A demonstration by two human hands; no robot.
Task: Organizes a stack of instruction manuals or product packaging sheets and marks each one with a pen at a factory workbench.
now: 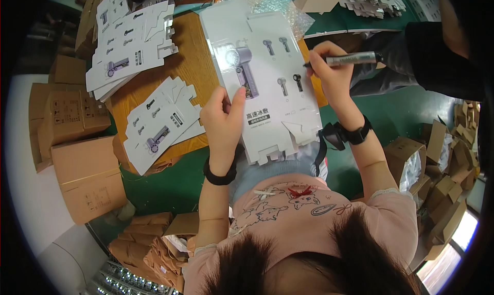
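My left hand grips the left edge of a stack of flat, unfolded white box blanks, its thumb lying on the top sheet. Printed on that sheet are a large purple handheld fan and several smaller fans with little circles under them. Between the thumb and fingers of my right hand is a marker pen with a grey barrel. Its dark tip points left, close to the right edge of the top blank; whether it touches the card I cannot tell. The blanks rest tilted over my lap and the table's edge.
Two more piles of box blanks, a larger pile and a smaller one, lie on the wooden table. Bubble wrap sits behind. Another person in dark clothes stands at right. Cardboard cartons flank both sides.
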